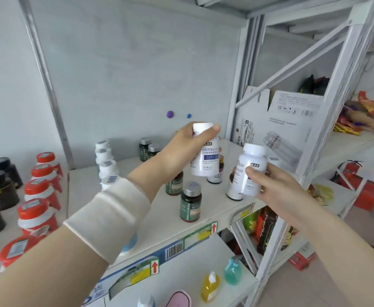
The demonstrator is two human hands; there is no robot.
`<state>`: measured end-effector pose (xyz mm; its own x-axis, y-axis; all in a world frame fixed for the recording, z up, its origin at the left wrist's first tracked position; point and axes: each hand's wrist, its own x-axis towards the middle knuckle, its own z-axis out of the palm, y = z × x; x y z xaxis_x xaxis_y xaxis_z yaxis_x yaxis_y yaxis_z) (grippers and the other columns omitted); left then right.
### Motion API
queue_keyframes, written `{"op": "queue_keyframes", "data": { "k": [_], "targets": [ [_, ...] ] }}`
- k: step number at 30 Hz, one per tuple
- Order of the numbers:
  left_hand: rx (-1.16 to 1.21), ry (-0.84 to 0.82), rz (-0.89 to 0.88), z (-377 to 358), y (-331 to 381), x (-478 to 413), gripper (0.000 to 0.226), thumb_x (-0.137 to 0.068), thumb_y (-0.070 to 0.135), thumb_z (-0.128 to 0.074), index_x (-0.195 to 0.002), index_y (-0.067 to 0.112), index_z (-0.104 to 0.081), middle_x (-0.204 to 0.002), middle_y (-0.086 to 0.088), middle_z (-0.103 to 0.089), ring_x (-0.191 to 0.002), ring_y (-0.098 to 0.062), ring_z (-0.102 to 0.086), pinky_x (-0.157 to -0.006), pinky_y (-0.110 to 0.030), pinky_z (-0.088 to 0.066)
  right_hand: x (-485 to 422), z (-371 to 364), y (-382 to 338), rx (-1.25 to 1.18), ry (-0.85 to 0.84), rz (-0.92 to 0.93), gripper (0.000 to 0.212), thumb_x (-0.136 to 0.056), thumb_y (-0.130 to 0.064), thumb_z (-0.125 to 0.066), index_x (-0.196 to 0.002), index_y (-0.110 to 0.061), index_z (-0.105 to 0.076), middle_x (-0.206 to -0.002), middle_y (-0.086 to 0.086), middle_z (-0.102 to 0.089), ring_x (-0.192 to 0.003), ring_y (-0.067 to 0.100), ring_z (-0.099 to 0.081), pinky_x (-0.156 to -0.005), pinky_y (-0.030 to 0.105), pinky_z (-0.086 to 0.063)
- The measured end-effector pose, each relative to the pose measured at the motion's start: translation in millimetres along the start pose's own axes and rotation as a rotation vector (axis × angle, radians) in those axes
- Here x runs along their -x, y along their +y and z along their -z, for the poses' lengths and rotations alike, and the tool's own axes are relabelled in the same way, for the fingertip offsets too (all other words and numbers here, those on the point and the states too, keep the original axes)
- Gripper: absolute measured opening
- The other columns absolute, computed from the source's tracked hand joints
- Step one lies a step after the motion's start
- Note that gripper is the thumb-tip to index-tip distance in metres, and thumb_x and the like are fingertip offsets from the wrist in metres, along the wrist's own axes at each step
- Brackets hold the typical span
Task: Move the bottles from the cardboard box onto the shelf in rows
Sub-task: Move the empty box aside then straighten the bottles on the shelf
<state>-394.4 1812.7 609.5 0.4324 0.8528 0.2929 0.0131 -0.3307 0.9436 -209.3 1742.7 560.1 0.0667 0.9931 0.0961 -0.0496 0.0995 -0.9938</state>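
Nearest is the soft white knit cuff (110, 218) on our left forearm.

Our right hand (272, 189) has its fingers (251, 172) curled round the lower body of a white cylindrical plastic bottle with a white screw cap (252, 165). We hold it in the air over the front edge of the flat white laminate shelf (159, 222).

Slightly further in, our left hand (186, 147) has thumb and fingers (212, 130) clamped on the cap and shoulder of a second white plastic bottle with a blue-printed label (203, 161). It is also in the air, not set down.

Our read on handling:
- Both look light and rigid, not fragile.
- The glossy labels are likely slippery, so a mid-body wrap beats a cap pinch.
- The flat bases should stand easily.

Below them, a dark green bottle with a silver metal cap (190, 201) stands on the shelf. A row of white-capped bottles (105, 160) runs front to back on the left. Farthest right, behind the upright, is the white printed cardboard box (276, 122) with its flaps up.
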Motion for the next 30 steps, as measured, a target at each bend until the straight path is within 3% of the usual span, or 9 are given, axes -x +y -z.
{"op": "queue_keyframes", "data": {
  "k": [4, 6, 8, 11, 14, 19, 23, 27, 30],
  "targets": [
    [-0.031, 0.034, 0.007, -26.3, -16.7, -66.8, 0.021, -0.094, 0.033, -0.051, -0.091, 0.014, -0.058, -0.086, -0.001, -0.068, -0.089, -0.019, -0.067, -0.075, -0.028, -0.055, -58.5, 50.4, -1.5, 0.074, -0.03, 0.011, 0.041, -0.076, -0.024, -0.061, -0.117, -0.017, -0.056, -0.118, 0.004, -0.064, -0.107, 0.013, -0.062, -0.088, 0.029, -0.051],
    [-0.044, 0.05, 0.004, -42.1, -22.5, -98.3, 0.024, -0.095, 0.033, -0.05, -0.095, 0.011, -0.059, -0.089, -0.004, -0.069, -0.09, -0.021, -0.068, -0.069, -0.025, -0.056, -87.2, 77.3, -4.1, 0.115, -0.041, 0.028, 0.034, -0.083, -0.018, -0.059, -0.117, -0.017, -0.054, -0.116, 0.002, -0.064, -0.103, 0.011, -0.063, -0.08, 0.025, -0.054],
    [-0.112, 0.067, 0.001, -59.8, -27.9, -127.6, 0.03, -0.095, 0.036, -0.048, -0.103, 0.008, -0.06, -0.095, -0.009, -0.07, -0.087, -0.019, -0.067, -0.063, -0.019, -0.055, -116.2, 105.4, -5.5, 0.168, -0.06, 0.04, 0.036, -0.084, -0.017, -0.061, -0.12, -0.015, -0.053, -0.117, 0.003, -0.064, -0.105, 0.013, -0.062, -0.086, 0.029, -0.052],
    [-0.182, 0.097, 0.018, -84.8, -34.9, -169.8, 0.034, -0.096, 0.038, -0.046, -0.109, 0.01, -0.061, -0.103, -0.008, -0.068, -0.084, -0.012, -0.066, -0.07, -0.015, -0.053, -159.0, 142.7, -10.7, 0.243, -0.104, 0.031, 0.042, -0.081, -0.019, -0.065, -0.12, -0.015, -0.051, -0.117, 0.005, -0.064, -0.107, 0.019, -0.062, -0.097, 0.041, -0.048],
    [-0.245, 0.148, 0.048, -99.4, -45.7, -213.4, 0.025, -0.096, 0.037, -0.046, -0.104, 0.017, -0.058, -0.109, -0.006, -0.066, -0.077, -0.005, -0.061, -0.057, -0.007, -0.049, -199.8, 170.4, -13.9, 0.272, -0.177, 0.031, 0.038, -0.08, -0.017, -0.068, -0.114, -0.018, -0.05, -0.117, 0.005, -0.062, -0.107, 0.018, -0.061, -0.097, 0.039, -0.048],
    [-0.284, 0.303, 0.146, -95.1, -75.3, -273.6, 0.03, -0.094, 0.037, -0.051, -0.114, 0.014, -0.053, -0.111, -0.005, -0.064, -0.092, -0.015, -0.06, -0.074, -0.021, -0.047, -263.8, 187.3, 2.9, 0.306, -0.277, 0.017, 0.048, -0.08, -0.017, -0.07, -0.118, -0.019, -0.042, -0.121, 0.007, -0.057, -0.112, 0.019, -0.058, -0.094, 0.038, -0.048],
    [-0.333, 0.351, 0.268, -80.5, -111.7, -313.4, 0.035, -0.091, 0.036, -0.057, -0.117, 0.013, -0.054, -0.087, 0.007, -0.055, -0.075, -0.006, -0.054, -0.062, -0.018, -0.042, -313.5, 184.0, 29.9, 0.301, -0.309, -0.014, 0.049, -0.076, -0.016, -0.074, -0.115, -0.021, -0.045, -0.12, 0.008, -0.058, -0.111, 0.022, -0.058, -0.094, 0.039, -0.048],
    [-0.327, 0.356, 0.333, -62.0, -149.1, -344.0, 0.035, -0.087, 0.031, -0.064, -0.119, 0.017, -0.053, -0.101, 0.002, -0.056, -0.08, -0.01, -0.055, -0.067, -0.02, -0.044, -350.5, 176.5, 59.7, 0.376, -0.3, -0.013, 0.054, -0.07, -0.02, -0.079, -0.117, -0.022, -0.051, -0.113, 0.001, -0.064, -0.106, 0.019, -0.061, -0.085, 0.031, -0.049],
    [-0.365, 0.307, 0.408, -55.1, -165.6, -360.6, 0.016, -0.087, 0.022, -0.064, -0.1, 0.02, -0.054, -0.1, -0.003, -0.053, -0.088, -0.019, -0.052, -0.081, -0.027, -0.044, -367.5, 171.5, 75.3, 0.396, -0.305, -0.032, 0.053, -0.071, -0.016, -0.079, -0.117, -0.018, -0.052, -0.112, 0.002, -0.064, -0.103, 0.019, -0.061, -0.079, 0.025, -0.048]
  ]
}}
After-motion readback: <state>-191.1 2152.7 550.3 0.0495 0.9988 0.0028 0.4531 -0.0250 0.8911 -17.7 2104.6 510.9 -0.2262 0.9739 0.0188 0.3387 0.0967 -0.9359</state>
